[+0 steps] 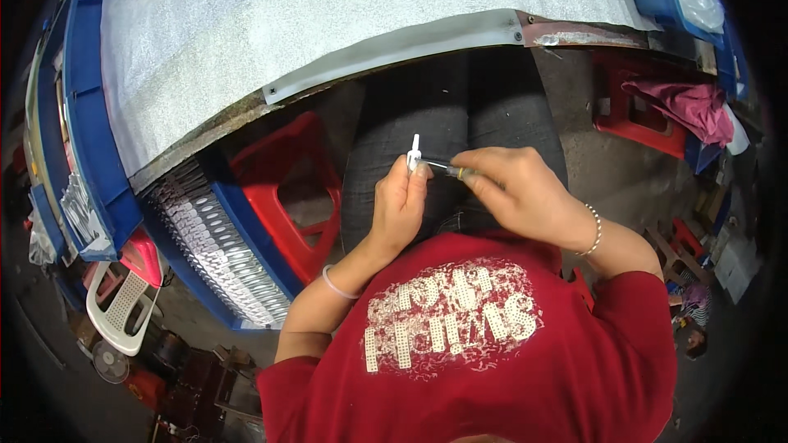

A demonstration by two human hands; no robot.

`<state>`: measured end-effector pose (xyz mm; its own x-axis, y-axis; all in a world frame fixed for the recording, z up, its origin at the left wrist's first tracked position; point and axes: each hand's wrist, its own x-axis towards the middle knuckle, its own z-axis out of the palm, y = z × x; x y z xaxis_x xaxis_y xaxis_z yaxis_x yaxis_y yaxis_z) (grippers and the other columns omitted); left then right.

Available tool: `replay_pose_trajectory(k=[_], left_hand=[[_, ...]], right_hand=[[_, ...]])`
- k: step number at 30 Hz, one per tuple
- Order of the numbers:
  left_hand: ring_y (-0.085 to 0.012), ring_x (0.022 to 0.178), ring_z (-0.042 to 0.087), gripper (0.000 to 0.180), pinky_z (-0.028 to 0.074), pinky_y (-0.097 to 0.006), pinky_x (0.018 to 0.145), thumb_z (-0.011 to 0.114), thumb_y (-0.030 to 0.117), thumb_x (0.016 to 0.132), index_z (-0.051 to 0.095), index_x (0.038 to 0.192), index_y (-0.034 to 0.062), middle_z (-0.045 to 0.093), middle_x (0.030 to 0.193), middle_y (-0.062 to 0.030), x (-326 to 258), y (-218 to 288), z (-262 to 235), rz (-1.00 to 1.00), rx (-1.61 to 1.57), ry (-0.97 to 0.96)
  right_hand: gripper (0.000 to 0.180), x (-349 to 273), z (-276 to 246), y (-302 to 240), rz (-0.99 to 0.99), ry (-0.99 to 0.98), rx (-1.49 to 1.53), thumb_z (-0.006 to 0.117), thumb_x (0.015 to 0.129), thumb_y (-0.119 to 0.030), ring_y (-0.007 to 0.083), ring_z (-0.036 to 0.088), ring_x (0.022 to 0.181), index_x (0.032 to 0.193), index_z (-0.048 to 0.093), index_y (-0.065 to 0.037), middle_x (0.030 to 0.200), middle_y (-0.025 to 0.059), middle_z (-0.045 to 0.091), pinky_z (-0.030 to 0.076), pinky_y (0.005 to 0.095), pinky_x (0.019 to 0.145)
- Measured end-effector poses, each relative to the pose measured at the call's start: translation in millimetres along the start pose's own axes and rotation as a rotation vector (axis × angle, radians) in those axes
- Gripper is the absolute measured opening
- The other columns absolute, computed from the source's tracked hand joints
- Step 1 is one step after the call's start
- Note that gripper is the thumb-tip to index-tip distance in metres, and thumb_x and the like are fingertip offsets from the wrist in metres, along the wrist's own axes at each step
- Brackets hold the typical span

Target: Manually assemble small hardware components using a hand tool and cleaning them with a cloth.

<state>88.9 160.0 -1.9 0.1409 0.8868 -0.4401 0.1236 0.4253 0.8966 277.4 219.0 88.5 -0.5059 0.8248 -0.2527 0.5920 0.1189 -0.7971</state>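
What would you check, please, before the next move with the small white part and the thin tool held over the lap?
1. Left hand grips the small white part: ok, it stands upright out of the fingertips.
2. Right hand holds the thin tool: ok, pinched near its yellowish end.
3. Tool tip meets the part: cannot tell, too small to judge.
4. Tool seated squarely: cannot tell.
5. Hands apart from the table edge: ok, they work over the lap below it.
6. Blue tray of metal pieces close by on the left: ok, beside the red stool.
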Motion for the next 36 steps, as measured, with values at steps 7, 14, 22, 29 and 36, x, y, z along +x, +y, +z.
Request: replay_pose_trajectory(k=[7,14,22,29,36], left_hand=[[-0.0479,0.068,0.059,0.012,0.043,-0.052,0.054,0.048,0.008,0.096,0.047,0.093,-0.0030,0.058,0.069,-0.0283,1,6,1,0.170,0.415,0.086],[-0.0463,0.065,0.060,0.013,0.043,-0.049,0.052,0.050,0.008,0.096,0.048,0.090,-0.0038,0.057,0.067,-0.0278,3,3,4,0.200,0.280,0.047],[-0.0474,0.064,0.059,0.012,0.044,-0.050,0.051,0.050,0.007,0.095,0.048,0.090,-0.0040,0.058,0.066,-0.0271,12,1,0,0.225,0.389,0.100],[-0.0314,0.054,0.061,0.014,0.041,-0.040,0.048,0.049,0.011,0.096,0.050,0.092,-0.0023,0.057,0.063,-0.0180,4,-2,-3,0.125,0.121,0.047],[-0.0010,0.050,0.036,0.019,0.028,-0.019,0.044,0.046,0.018,0.102,0.052,0.091,0.0040,0.041,0.061,0.0076,-1,7,-6,-0.159,-0.356,-0.085]], right_hand=[[0.021,5,19,10,0.004,0.067,0.004,0.068,0.080,-0.010,0.0280,0.064,0.061,0.100,0.068,-0.003,0.071,0.0118,0.063,0.051,0.0382,0.053],[0.044,11,8,-19,-0.320,-0.231,-0.772,0.060,0.073,-0.012,0.0208,0.061,0.054,0.116,0.065,-0.004,0.070,0.0095,0.058,0.049,0.0298,0.046],[0.031,24,8,5,0.009,-0.114,-0.033,0.067,0.079,-0.011,0.0302,0.068,0.070,0.110,0.068,-0.007,0.087,0.0155,0.069,0.054,0.0384,0.063],[0.033,7,-3,-11,0.102,-0.157,-0.003,0.067,0.082,-0.008,0.0346,0.065,0.082,0.114,0.062,-0.002,0.095,0.0171,0.066,0.053,0.0398,0.070],[0.038,-12,2,-6,-0.116,-0.054,-0.157,0.066,0.082,-0.003,0.0316,0.064,0.081,0.119,0.058,0.001,0.099,0.0160,0.057,0.054,0.0376,0.069]])
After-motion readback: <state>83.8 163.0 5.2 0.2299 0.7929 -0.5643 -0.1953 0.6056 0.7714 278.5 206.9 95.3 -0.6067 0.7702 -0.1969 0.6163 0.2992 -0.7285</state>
